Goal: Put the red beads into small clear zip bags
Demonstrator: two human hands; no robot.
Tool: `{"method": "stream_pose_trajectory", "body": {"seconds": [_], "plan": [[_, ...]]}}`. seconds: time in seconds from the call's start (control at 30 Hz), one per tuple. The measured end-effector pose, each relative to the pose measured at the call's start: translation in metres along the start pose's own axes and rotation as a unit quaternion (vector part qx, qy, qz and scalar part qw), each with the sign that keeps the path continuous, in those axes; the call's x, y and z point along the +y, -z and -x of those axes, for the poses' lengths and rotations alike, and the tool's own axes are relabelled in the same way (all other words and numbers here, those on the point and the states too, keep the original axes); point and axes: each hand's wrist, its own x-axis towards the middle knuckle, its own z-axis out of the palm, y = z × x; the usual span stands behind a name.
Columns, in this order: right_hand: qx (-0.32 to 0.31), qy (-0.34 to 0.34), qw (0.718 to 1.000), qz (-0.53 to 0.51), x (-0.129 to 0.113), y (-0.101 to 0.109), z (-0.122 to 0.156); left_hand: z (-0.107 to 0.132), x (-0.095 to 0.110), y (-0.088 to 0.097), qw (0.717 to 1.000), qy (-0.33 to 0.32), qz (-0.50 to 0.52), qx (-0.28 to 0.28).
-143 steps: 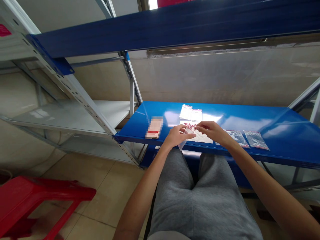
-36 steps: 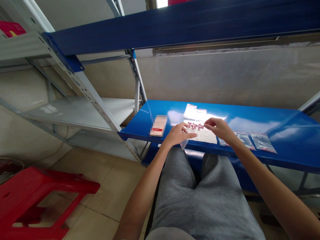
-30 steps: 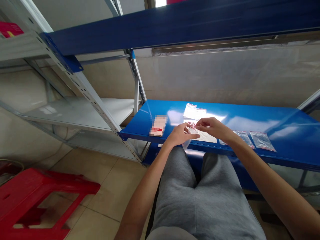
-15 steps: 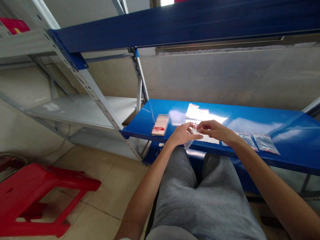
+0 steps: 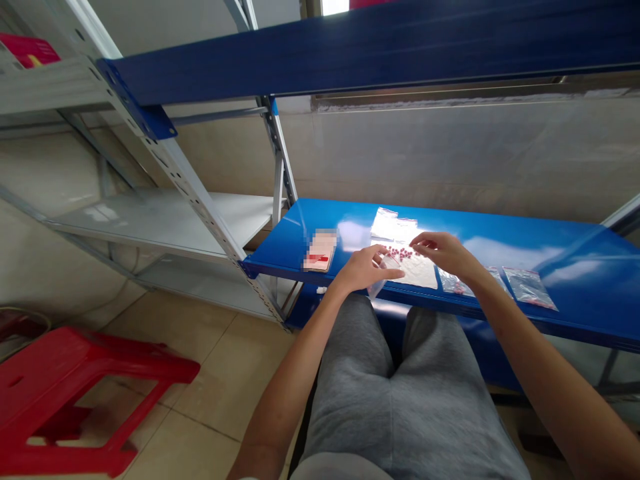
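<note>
My left hand [image 5: 366,269] is closed on a small clear zip bag [image 5: 376,289], which hangs over the front edge of the blue shelf [image 5: 590,267]. Small red beads [image 5: 400,253] lie in a loose cluster on a white cloth or sheet [image 5: 423,273]. Over the right end of that cluster is my right hand [image 5: 443,255], its thumb and fingertips pinched together. Whether a bead is between those fingertips is too small to see. Behind the beads lie flat pale bags [image 5: 385,223].
Right of the sheet, several clear bags with red edges or contents [image 5: 530,288] lie in a row. A phone-like pinkish item [image 5: 321,251], partly blurred out, is at the left. A dark blue beam [image 5: 350,53] crosses above. A red plastic stool [image 5: 100,373] stands on the floor.
My right hand has moved from the bag's mouth to the right, over the beads, uncovering more of them. My left hand stays with the bag.
</note>
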Motion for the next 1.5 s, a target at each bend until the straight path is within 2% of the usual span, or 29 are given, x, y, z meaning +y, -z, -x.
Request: {"method": "stream_pose_trajectory", "body": {"seconds": [0.07, 0.23, 0.37, 0.6, 0.7, 0.8, 0.9, 1.0, 1.07, 1.13, 1.3, 1.5], "plan": [[0.051, -0.034, 0.995, 0.078, 0.023, -0.004, -0.003, 0.0, -0.001, 0.001, 1.0, 0.002, -0.001, 0.0], [0.07, -0.05, 0.984, 0.159, 0.062, -0.02, -0.005, -0.002, -0.002, 0.002, 1.0, 0.007, -0.004, -0.004], [0.087, -0.041, 0.98, 0.175, 0.071, -0.03, -0.007, -0.001, -0.001, 0.002, 1.0, 0.013, -0.007, -0.005], [0.08, -0.054, 0.972, 0.215, 0.068, -0.035, -0.009, -0.001, -0.002, 0.003, 1.0, 0.017, -0.013, -0.001], [0.092, -0.054, 0.973, 0.203, 0.06, -0.031, -0.005, -0.001, -0.003, 0.003, 1.0, 0.02, -0.014, 0.0], [0.085, -0.035, 0.987, 0.132, 0.041, -0.022, 0.001, -0.001, -0.003, 0.001, 1.0, 0.016, -0.003, -0.004], [0.027, 0.028, 0.999, 0.015, 0.011, -0.014, 0.009, 0.0, -0.003, -0.002, 1.0, 0.006, 0.008, -0.011], [-0.03, 0.091, 0.993, -0.074, -0.018, -0.011, 0.016, 0.001, -0.001, -0.004, 1.0, -0.007, 0.014, -0.013], [-0.071, 0.11, 0.986, -0.107, -0.031, -0.01, 0.02, 0.001, 0.001, -0.005, 0.999, -0.019, 0.017, -0.021], [-0.095, 0.111, 0.982, -0.121, -0.039, -0.009, 0.024, 0.002, 0.002, -0.006, 0.999, -0.029, 0.018, -0.027], [-0.068, 0.069, 0.987, -0.13, -0.048, -0.006, 0.046, 0.0, 0.001, -0.009, 0.999, -0.048, 0.012, -0.003], [-0.099, 0.051, 0.977, -0.18, -0.061, -0.006, 0.066, 0.0, 0.002, -0.016, 0.996, -0.087, 0.006, 0.003]]}}
